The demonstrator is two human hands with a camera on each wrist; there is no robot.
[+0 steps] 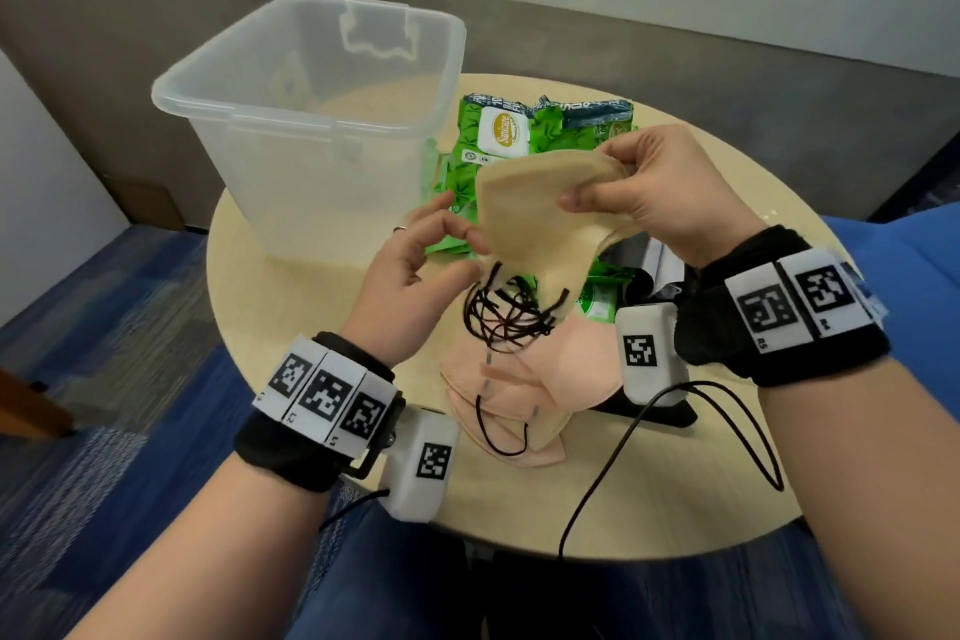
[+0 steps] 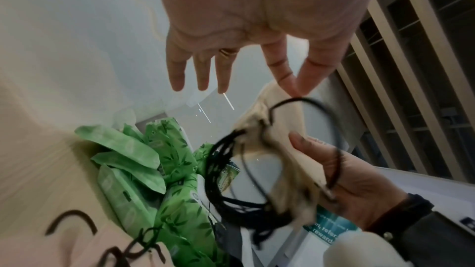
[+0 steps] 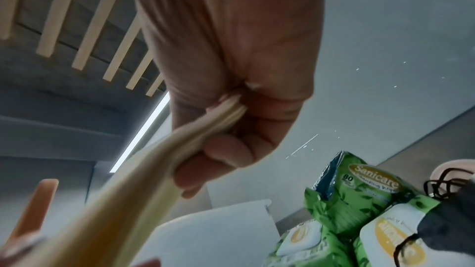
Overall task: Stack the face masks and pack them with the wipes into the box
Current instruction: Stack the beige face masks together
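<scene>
Two hands: right (image 1: 660,192) pinching beige masks (image 1: 540,203), left (image 1: 415,270) loosely spread, loops (image 2: 231,170) blurred.

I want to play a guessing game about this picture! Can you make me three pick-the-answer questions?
1. Where does the clear plastic box stand?
A on the round wooden table
B on the floor
C on a lap

2. What colour are the wipes packs?
A red
B green
C purple

3. What is the right hand doing?
A resting flat
B pointing
C gripping beige face masks

Answers: 1 A, the box sits on the table top. 2 B, leafy green wrappers. 3 C, its fingers curl round the masks.
</scene>
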